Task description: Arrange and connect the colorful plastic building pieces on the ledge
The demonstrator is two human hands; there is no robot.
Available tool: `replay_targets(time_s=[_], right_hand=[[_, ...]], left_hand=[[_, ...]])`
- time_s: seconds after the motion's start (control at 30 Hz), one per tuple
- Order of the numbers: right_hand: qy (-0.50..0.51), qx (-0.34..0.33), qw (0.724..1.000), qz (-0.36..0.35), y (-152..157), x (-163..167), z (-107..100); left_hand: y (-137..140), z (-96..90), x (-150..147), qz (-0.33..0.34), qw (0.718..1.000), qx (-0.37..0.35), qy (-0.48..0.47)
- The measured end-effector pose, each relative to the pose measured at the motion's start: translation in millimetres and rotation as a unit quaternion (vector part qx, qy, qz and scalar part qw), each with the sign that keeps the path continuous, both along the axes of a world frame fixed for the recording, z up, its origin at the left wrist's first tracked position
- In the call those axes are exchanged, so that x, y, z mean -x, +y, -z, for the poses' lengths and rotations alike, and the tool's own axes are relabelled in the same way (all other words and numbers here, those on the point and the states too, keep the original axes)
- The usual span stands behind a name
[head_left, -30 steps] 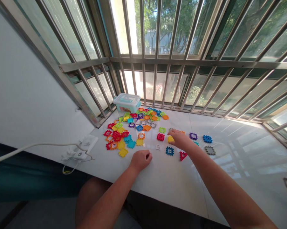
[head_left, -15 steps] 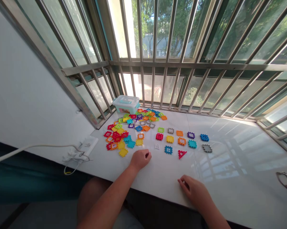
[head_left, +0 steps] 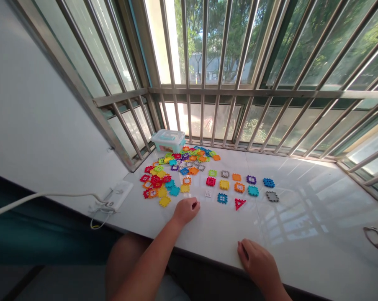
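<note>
My left hand rests on the white surface, fingers curled into a loose fist with nothing showing in it. Nearest to it are a small white window-shaped piece and a yellow tile, both apart from the hand. My right hand lies closed near the front edge, with no object visible in its fingers. Beyond it is a red triangle piece, and left of that a blue window tile. Rows of notched plastic tiles include a yellow tile and a grey frame tile.
A heap of mixed interlocking tiles spreads along the left. Behind it stands a lidded clear box. A power strip with cords sits at the left edge. Metal window bars enclose the back; a metal ring-like object lies far right.
My right hand has drawn slightly back toward the front edge, its fingers curled in more. The left hand and the tiles stay in place while the view shifts a little.
</note>
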State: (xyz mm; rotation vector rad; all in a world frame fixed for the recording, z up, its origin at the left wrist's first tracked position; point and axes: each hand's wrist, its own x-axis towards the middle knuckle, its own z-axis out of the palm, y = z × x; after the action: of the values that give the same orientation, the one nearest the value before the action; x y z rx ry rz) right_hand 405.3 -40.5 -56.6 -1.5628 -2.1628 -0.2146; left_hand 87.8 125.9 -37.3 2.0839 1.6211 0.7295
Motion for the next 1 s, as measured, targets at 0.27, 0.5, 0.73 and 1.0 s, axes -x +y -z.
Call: replay_targets(time_s=[0.27,0.5,0.73,1.0], right_hand=[[-0.011,0.017,1.000,0.018,-0.2,1.7,-3.0],[-0.011,0.025,0.999,0.018,-0.2,2.4,-5.0],[-0.003,0.018,1.000,0.025,0.9,3.8,-5.6],[0.006,0.022,0.999,0.034,1.5,3.0,-5.8]], left_hand=[[8.0,-16.5,53.3,-0.064,0.976,0.074,-0.194],[41.8,-34.0,126.9,-0.198,0.978,-0.033,-0.049],[123.8,-47.1,166.5,-0.240,0.963,-0.059,0.108],[180.1,-40.1,184.7,-0.254,0.956,0.034,0.143]])
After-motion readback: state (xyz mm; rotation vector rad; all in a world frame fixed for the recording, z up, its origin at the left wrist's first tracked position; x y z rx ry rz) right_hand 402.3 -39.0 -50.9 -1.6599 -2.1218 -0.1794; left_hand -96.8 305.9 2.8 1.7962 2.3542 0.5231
